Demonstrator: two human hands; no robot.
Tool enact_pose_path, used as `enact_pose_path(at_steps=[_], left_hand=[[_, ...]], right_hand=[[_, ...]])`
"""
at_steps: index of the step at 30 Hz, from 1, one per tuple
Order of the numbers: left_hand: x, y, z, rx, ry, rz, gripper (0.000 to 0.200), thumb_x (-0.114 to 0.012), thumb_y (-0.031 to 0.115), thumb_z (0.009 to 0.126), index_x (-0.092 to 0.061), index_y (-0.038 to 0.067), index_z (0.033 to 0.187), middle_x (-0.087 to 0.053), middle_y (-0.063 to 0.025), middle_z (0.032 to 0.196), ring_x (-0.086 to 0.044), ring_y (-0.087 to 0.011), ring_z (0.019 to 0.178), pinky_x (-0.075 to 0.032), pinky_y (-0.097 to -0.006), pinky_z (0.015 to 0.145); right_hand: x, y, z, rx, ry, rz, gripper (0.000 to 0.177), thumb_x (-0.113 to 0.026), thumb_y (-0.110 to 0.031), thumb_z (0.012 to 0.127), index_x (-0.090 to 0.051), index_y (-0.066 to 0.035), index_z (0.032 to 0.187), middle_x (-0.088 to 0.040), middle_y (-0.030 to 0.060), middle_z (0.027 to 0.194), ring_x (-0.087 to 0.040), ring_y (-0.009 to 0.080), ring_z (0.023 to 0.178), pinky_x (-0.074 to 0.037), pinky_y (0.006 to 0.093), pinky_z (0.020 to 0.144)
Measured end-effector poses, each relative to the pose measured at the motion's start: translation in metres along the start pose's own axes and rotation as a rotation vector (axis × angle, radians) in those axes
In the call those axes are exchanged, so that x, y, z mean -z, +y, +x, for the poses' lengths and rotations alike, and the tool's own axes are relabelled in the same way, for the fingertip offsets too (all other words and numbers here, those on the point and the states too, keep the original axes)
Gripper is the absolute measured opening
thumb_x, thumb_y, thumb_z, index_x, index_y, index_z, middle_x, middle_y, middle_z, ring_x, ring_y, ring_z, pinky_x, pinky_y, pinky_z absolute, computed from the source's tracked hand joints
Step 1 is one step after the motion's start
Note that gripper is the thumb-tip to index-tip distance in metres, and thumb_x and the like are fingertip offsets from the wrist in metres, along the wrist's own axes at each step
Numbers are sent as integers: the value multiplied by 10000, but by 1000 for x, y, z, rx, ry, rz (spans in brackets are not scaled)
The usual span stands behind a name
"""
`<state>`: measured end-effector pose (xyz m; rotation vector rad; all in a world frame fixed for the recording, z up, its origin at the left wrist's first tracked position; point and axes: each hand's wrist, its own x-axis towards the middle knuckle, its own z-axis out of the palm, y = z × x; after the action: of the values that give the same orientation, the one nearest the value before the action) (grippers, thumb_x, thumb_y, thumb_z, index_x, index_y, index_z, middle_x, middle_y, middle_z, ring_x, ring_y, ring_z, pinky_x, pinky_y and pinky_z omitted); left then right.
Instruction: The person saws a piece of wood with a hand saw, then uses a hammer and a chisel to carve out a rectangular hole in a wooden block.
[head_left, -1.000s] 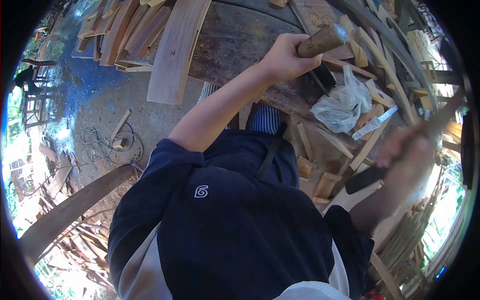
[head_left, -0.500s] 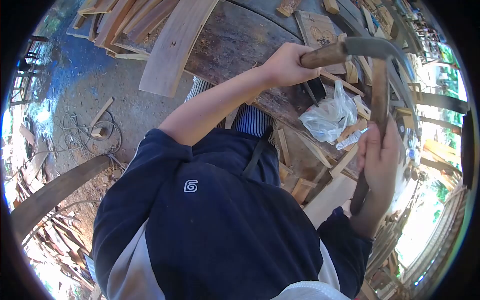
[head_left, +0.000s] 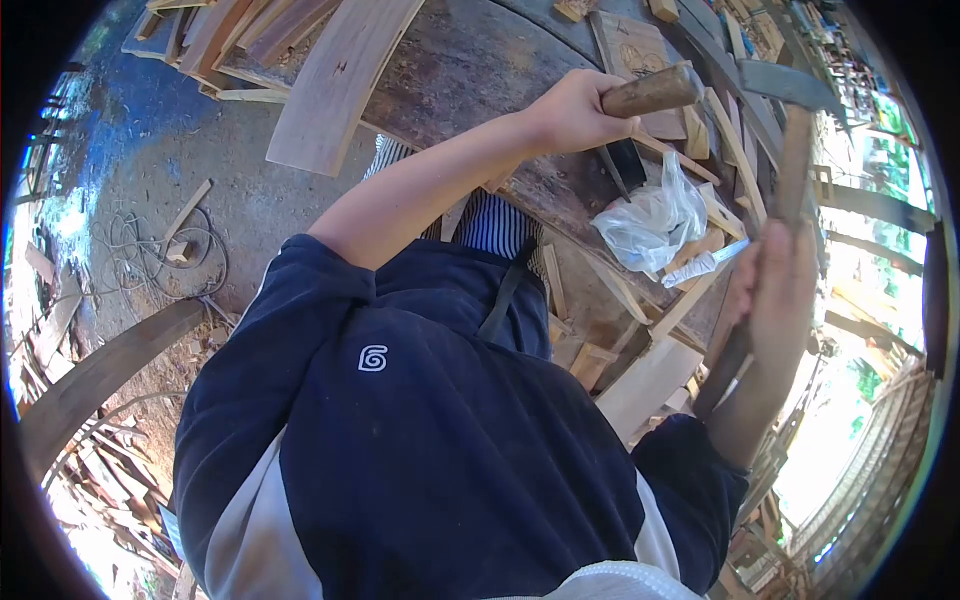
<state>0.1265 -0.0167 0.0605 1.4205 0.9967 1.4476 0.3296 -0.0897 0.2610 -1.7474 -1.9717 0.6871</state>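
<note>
Two hands show in my head view, and each of them has hold of something. I see the left hand (head_left: 582, 112) clenched around a round wooden handle (head_left: 655, 92), whose end sticks out past the thumb side, toward the hammer. Whatever lies at the other end of that handle is hidden from me by the fist and forearm. I see the right hand (head_left: 782, 285) wrapped around the shaft of a hammer (head_left: 795, 160); fingers and shaft are blurred, so I cannot make out the exact grip. The hammer's dark metal head sits at the top of the shaft, near the wooden handle's end but apart from it.

Just below the left fist I find a dark, pointed object (head_left: 622, 165), and next to it a crumpled clear plastic bag (head_left: 655, 225) on the workbench (head_left: 455, 80). Between the bag and the right hand lies a slim white-wrapped item (head_left: 700, 265). Beyond the left fist I see a flat wooden piece (head_left: 630, 50) with markings on its face.

Farther out, a wide pale plank (head_left: 345, 75) overhangs the bench edge, beside a stack of boards (head_left: 240, 40). Down on the floor (head_left: 250, 190) I have a loose tangle of cord (head_left: 215, 265) near a small wood block (head_left: 180, 251).
</note>
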Motion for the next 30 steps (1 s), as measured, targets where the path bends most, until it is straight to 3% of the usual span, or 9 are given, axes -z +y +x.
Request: enact_pose_path(at_steps=[1,5,8,9,12,16,22,28,30], left_hand=[[0,2,-1,-1,-3,-5,151,-700,162,859,-639,24,852,-554,51,694,-480,-41,648,-424,-249,592],[3,1,-1,16,-17,-10,142,-695,152,859,-642,20,861,-558,52,708,-483,-39,664,-426,-247,604],[0,3,-1,11,-13,39,140,-692,149,856,-644,18,863,-557,50,706,-483,-40,666,-426,-246,604],[-1,4,-2,36,-19,54,140,-692,150,855,-647,18,865,-555,50,703,-482,-41,667,-426,-246,603],[1,-2,-4,-45,-15,19,155,-704,155,841,-650,13,870,-561,40,689,-487,-37,658,-424,-239,590],[-1,8,-8,43,-23,80,171,-716,148,820,-661,8,902,-602,11,700,-517,-44,667,-443,-250,604],[-18,19,-13,-22,-10,190,241,-750,202,713,-693,87,917,-678,-116,738,-675,-277,697,-512,-369,655],[-27,24,-12,65,-136,304,176,-696,240,693,-694,149,844,-676,-119,747,-654,-347,759,-523,-425,677],[-29,19,-12,38,-127,307,170,-690,259,700,-697,153,833,-670,-116,728,-660,-333,739,-523,-425,669]], right_hand=[[15,1,4,-51,-52,191,331,-448,-367,1021,-490,-44,1078,-452,5,598,-426,78,411,-337,229,363],[38,-6,4,92,236,431,387,-433,-442,1000,-488,-59,1014,-431,16,598,-392,96,405,-308,240,362],[18,9,12,126,181,604,389,-393,-423,1018,-491,-47,1015,-453,20,604,-415,107,408,-323,239,371],[4,17,10,133,127,241,347,-392,-365,1031,-502,-36,1046,-463,17,612,-426,98,414,-338,232,377],[1,10,-2,-88,-186,92,294,-408,-308,1036,-504,-39,1106,-456,7,615,-426,83,419,-350,230,380],[27,22,-8,-121,-3,153,309,-447,-321,1021,-483,-54,1172,-455,16,619,-425,82,418,-355,229,373],[-3,43,-37,216,213,620,375,-424,-377,1019,-458,-4,1046,-444,50,580,-434,122,399,-361,241,355],[-7,70,-71,-121,17,244,375,-420,-389,1015,-446,-16,985,-445,65,558,-441,158,373,-384,275,325],[8,82,-74,-165,165,590,375,-370,-391,1028,-446,-24,997,-447,66,554,-428,161,356,-373,280,306]])
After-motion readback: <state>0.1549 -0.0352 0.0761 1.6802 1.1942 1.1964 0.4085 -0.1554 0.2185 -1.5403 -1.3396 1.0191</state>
